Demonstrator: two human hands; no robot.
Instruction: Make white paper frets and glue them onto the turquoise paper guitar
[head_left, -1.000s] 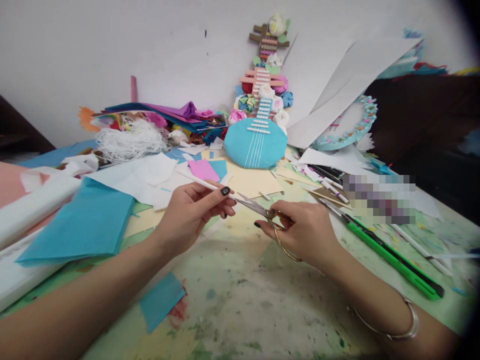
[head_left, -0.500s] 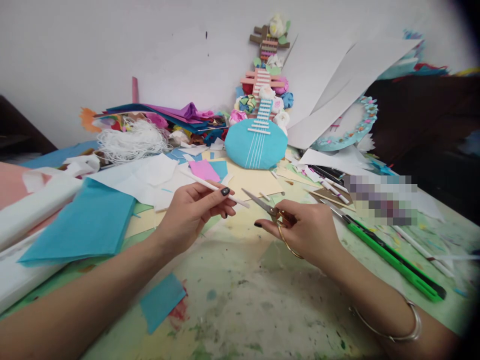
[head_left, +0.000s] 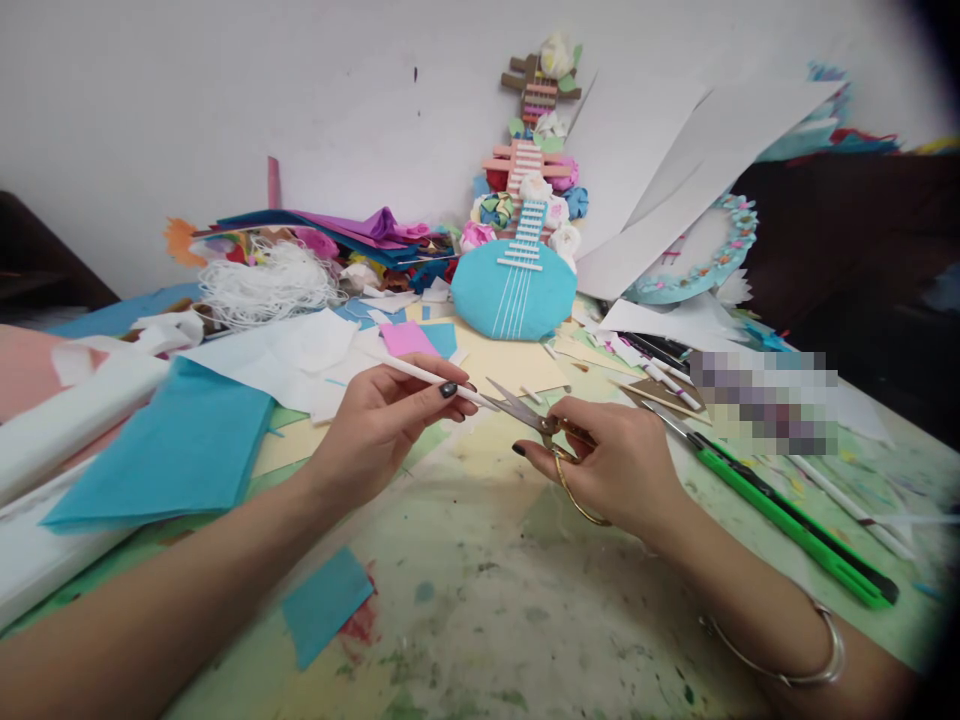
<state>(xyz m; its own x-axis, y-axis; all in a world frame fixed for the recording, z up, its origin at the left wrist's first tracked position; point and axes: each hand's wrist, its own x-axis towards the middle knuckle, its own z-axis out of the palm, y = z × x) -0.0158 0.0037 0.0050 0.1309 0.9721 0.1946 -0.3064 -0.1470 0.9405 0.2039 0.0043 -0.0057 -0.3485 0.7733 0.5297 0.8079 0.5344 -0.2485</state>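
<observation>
In the middle of the head view, my left hand (head_left: 394, 410) pinches a thin white paper stick (head_left: 424, 373) between thumb and fingers. My right hand (head_left: 611, 450) is closed around the gold handles of a pair of scissors (head_left: 536, 418), whose blades stand slightly apart. The blades point left, and their tips meet the free end of the white stick. Behind both hands stands a blue paper lute (head_left: 514, 288) with white strings and short white bars along its neck.
Left are folded blue paper (head_left: 169, 440) and tangled white string (head_left: 270, 285). A green utility knife (head_left: 795, 525) lies right, blade towards my right hand. Paper scraps, including a pink piece (head_left: 407, 339), lie ahead; a blue square (head_left: 328, 605) is near the front.
The scissors' blades have opened and now reach the end of the white stick, where a small gap was before. Both hands stay in nearly the same place.
</observation>
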